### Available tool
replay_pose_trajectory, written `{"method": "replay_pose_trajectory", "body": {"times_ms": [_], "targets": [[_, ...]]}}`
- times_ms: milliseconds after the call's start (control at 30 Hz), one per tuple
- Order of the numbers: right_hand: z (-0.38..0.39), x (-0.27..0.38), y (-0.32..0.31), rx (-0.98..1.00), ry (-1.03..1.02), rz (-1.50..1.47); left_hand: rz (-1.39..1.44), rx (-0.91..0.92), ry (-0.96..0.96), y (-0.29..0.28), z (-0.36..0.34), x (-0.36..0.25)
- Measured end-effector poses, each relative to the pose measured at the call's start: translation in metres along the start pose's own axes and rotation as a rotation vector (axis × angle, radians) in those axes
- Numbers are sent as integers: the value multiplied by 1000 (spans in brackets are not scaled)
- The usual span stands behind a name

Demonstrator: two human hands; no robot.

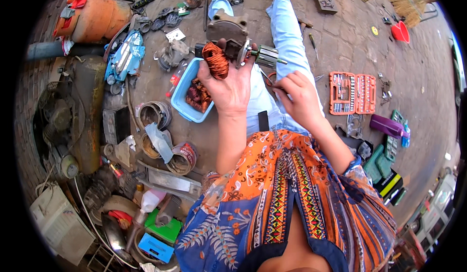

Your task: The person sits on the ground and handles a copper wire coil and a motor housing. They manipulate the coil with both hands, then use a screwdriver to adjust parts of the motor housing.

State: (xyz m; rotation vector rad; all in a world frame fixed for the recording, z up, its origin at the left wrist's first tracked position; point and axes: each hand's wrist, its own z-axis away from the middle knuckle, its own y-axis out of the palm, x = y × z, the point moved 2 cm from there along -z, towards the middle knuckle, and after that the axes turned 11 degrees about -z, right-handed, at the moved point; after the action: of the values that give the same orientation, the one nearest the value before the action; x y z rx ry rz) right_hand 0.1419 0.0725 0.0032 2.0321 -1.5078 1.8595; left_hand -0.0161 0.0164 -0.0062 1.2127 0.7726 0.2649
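Observation:
Palm up, my left hand (228, 92) has its fingers curled around a bundle of copper wire (215, 61). Beside those fingers is a motor rotor (268, 56) with a metal disc at one end; whether the hand also grips it I cannot tell. My right hand (299, 97) is closed in a pinch on a thin metal rod (266, 77), its kind unclear, just below the rotor. Beyond my left fingertips stands a heavy rusty metal casting (227, 27). Left of my left wrist, a light-blue plastic basin (183, 99) contains more copper wire bundles (198, 96).
Between my outstretched legs lies brick paving. An orange socket set (352, 93), purple bottle (387, 126), red dustpan (400, 32) and broom (407, 7) are to the right. Leftward are an orange gas cylinder (99, 19), open tins (182, 157) and scrap motor parts (172, 54).

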Motion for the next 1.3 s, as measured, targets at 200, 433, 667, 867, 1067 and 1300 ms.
{"method": "replay_pose_trajectory", "body": {"times_ms": [200,433,667,867,1067,1300], "targets": [[17,-54,-62,-373,278,131,-20,-35,24,-6,-3,-14],[-18,-26,-32,-181,130,-305,19,16,-27,0,-2,-5],[0,-16,-11,-242,439,-579,-76,-4,52,-2,1,-9],[-34,6,-24,-405,186,-339,-64,2,19,0,1,-1],[-26,7,-4,160,-92,-94,-5,-29,29,1,0,-5],[13,-50,-64,-109,207,254,-1,-112,116,0,-4,-31]]}}
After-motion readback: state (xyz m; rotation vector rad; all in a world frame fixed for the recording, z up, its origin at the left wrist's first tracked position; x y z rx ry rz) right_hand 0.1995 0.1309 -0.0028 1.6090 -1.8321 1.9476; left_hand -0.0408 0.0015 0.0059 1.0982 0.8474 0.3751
